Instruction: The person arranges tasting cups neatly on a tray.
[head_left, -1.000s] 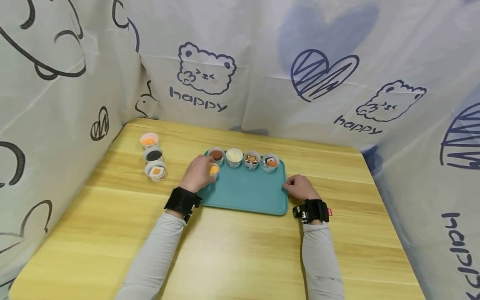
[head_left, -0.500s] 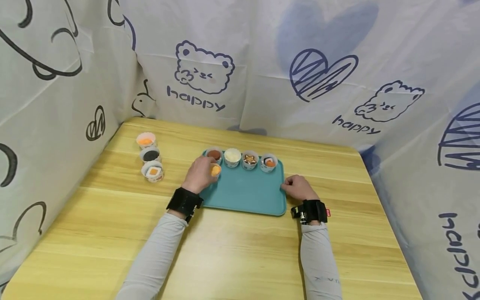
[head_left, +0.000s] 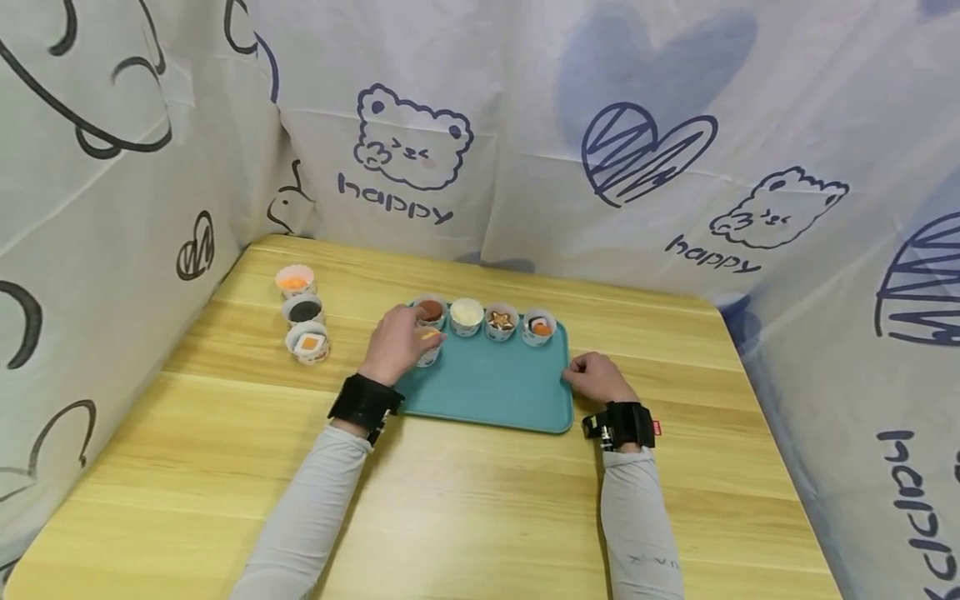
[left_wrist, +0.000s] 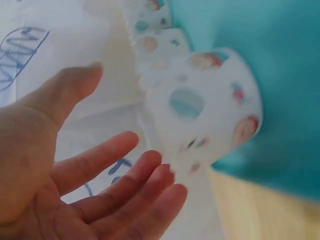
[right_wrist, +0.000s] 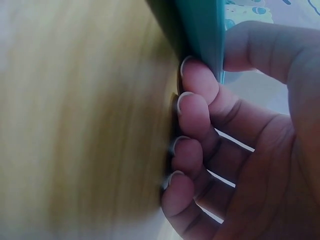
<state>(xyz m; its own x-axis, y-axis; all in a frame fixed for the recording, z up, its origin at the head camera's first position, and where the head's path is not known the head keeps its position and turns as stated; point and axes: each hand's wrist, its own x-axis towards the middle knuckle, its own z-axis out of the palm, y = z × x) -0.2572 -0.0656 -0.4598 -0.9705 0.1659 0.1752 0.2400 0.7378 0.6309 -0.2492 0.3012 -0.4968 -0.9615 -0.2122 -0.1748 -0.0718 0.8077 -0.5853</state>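
Note:
A teal tray [head_left: 495, 379] lies on the table, and a printed paper cup [head_left: 428, 357] with a yellowish filling stands near its left edge. My left hand [head_left: 393, 346] is over this cup, partly covering its top. In the left wrist view, the thumb and fingers are spread apart, with a gap between them and the printed cup [left_wrist: 215, 107]. At the tray's right edge, my right hand [head_left: 600, 377] pinches the rim [right_wrist: 205, 30] between thumb and index finger, the other fingers curled below.
Along the tray's back edge stand several filled cups: brown [head_left: 432, 312], cream [head_left: 467, 317], gold star [head_left: 501, 322] and mixed pieces [head_left: 537, 327]. Left of the tray, three more cups form a column: orange [head_left: 296, 282], black [head_left: 304, 311] and white-orange [head_left: 307, 342].
The left hand's fingers have come away from the cup with the yellowish filling, which now stands on the tray with more of its side showing. The right hand keeps its place.

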